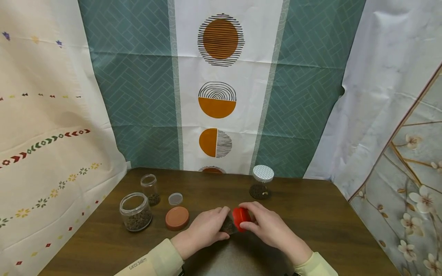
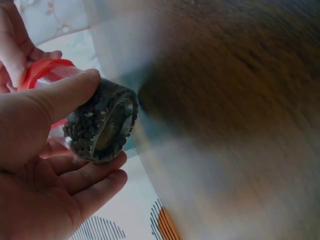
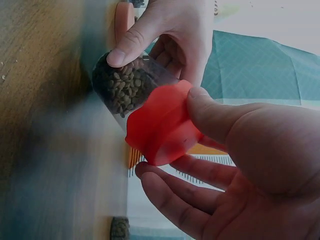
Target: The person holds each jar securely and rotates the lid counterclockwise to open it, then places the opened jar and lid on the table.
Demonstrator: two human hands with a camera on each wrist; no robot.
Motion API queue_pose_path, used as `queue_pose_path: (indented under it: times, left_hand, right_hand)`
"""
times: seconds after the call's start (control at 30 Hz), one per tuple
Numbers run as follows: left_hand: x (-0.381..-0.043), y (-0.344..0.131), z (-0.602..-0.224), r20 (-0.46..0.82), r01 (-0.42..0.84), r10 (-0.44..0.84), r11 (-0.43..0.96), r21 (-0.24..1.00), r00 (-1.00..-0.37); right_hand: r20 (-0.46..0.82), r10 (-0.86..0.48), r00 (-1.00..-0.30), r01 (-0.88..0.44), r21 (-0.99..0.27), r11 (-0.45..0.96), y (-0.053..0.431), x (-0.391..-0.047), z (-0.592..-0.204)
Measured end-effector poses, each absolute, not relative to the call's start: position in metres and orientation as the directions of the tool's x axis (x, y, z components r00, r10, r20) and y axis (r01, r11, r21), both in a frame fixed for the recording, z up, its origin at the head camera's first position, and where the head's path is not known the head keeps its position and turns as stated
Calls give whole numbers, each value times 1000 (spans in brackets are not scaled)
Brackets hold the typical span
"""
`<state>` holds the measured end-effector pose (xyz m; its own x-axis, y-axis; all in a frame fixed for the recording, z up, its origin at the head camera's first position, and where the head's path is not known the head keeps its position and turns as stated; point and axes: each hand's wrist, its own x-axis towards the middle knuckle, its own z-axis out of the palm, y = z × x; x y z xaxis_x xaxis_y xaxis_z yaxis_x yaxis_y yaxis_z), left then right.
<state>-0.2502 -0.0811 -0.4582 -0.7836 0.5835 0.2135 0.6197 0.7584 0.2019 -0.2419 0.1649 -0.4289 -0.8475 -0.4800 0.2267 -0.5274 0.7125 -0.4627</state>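
A clear jar [image 1: 228,225] partly filled with small dark brown pieces, perhaps beans or seeds, is held tilted above the table's front part. My left hand [image 1: 206,229] grips its body near the base, with the thumb across the side in the left wrist view. A red scalloped lid [image 3: 162,122] covers the jar's mouth. My right hand [image 1: 267,224] pinches this lid between thumb and fingers; its lower fingers are loosely bent in the right wrist view. In the left wrist view, the contents [image 2: 85,132] lie toward the jar's base.
On the brown table [image 1: 310,214], a wide lidless jar [image 1: 136,216] and a slimmer lidless jar [image 1: 150,189] stand at left, both holding dark pieces. An orange-brown lid [image 1: 177,218] and a small clear lid [image 1: 175,198] lie beside them. A jar with a white patterned lid [image 1: 263,173] stands back right.
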Motion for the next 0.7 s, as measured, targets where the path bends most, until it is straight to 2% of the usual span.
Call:
queue_pose_path:
  times: [0.7]
  left_hand:
    - [-252, -82, -458, 227, 628, 588, 751, 204, -777]
  right_hand:
    - [280, -549, -787, -612, -458, 645, 169, -242, -429]
